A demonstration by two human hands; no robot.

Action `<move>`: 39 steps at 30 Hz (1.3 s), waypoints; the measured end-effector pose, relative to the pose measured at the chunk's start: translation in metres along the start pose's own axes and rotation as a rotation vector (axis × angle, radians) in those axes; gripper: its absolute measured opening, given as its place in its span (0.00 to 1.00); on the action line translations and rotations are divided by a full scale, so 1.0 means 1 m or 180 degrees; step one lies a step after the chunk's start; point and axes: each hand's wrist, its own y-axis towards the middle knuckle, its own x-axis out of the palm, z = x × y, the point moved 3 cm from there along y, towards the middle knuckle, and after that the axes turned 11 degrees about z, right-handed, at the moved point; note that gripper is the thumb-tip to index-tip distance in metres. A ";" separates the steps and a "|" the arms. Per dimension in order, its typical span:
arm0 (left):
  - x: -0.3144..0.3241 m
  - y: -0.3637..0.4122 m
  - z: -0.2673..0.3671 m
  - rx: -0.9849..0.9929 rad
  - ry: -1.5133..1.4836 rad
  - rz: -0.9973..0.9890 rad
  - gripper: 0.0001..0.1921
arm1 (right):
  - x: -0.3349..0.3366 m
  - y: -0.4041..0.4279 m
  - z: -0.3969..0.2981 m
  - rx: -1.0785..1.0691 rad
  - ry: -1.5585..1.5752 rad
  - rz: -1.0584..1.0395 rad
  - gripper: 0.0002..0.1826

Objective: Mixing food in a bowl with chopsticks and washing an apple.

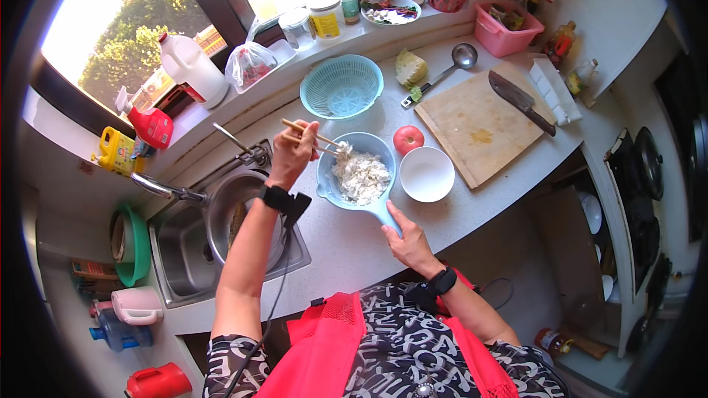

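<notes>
My left hand (293, 149) grips a pair of wooden chopsticks (326, 143), their tips in a white, lumpy, flour-like mixture (362, 177). Some of the mixture clings around the tips. It lies in a light blue plastic bowl with a handle (322, 177) and a small pouring lip. My right hand (409, 240) is closed around that handle, at the side of the bowl nearest me. Just right of the blue bowl are a red tomato (409, 139) and a white bowl (427, 174) with nothing visible inside.
A wooden cutting board (475, 121) bears a cleaver (520, 100). Behind the bowl stand a blue plastic colander (342, 87), a cabbage piece (411, 67) and a ladle (442, 73). At left, a metal basin (218, 199) sits in the steel sink (182, 249), near the faucet (166, 187).
</notes>
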 end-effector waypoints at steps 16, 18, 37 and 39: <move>0.008 -0.109 -0.052 -0.1009 -0.0623 0.0765 0.13 | 0.006 0.001 0.005 0.0440 0.0364 -0.0114 0.28; 0.017 -0.096 -0.051 -0.0912 -0.0603 0.0760 0.14 | 0.004 0.003 0.002 0.0347 0.0364 -0.0177 0.29; -0.009 -0.124 -0.038 -0.0233 0.0073 -0.0031 0.08 | 0.003 -0.002 -0.014 0.0726 -0.0051 -0.0539 0.28; -0.035 -0.108 -0.040 -0.0443 0.0108 0.0339 0.09 | 0.005 -0.003 -0.009 0.0476 0.0150 -0.0406 0.28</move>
